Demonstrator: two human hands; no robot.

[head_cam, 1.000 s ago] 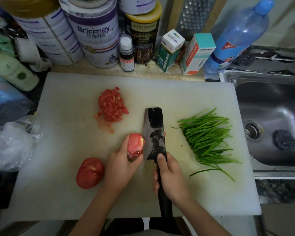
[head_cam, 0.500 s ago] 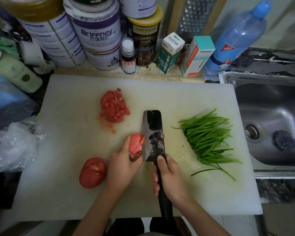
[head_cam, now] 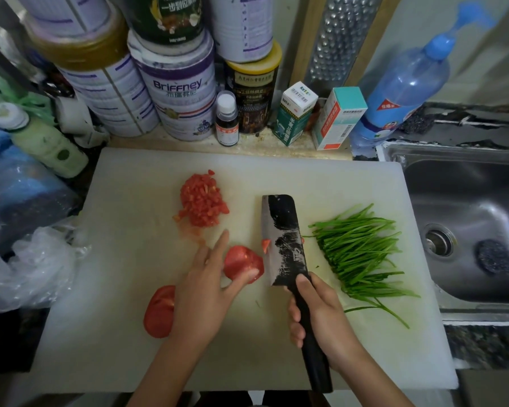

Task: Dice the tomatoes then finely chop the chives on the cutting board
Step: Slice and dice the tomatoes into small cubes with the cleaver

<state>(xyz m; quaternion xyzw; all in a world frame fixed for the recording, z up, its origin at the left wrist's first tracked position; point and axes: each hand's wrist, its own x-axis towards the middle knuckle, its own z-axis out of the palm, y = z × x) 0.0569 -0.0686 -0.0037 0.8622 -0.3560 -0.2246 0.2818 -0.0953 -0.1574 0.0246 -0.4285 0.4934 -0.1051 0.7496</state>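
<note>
A white cutting board [head_cam: 124,333] fills the middle. A pile of diced tomato [head_cam: 202,199] lies at its upper left. A tomato piece [head_cam: 239,264] lies flat beside the dark cleaver [head_cam: 282,239], and my left hand [head_cam: 202,292] rests next to it with straight fingers, thumb touching its near edge. A small red bit sticks to the blade's left side. My right hand [head_cam: 321,315] grips the cleaver's black handle. Another tomato half [head_cam: 158,314] lies near left, partly hidden by my left hand. A bundle of green chives [head_cam: 362,254] lies right of the blade.
Tins [head_cam: 180,95], a small brown bottle [head_cam: 227,120], two cartons [head_cam: 294,113] and a blue water bottle [head_cam: 403,89] line the board's far edge. A steel sink [head_cam: 467,227] sits right. A clear plastic bag [head_cam: 33,265] and a green bottle [head_cam: 41,141] lie left.
My left hand let go of the upright tomato piece; it now lies flat on the board with my fingers straightened beside it. The cleaver stays in about the same place.
</note>
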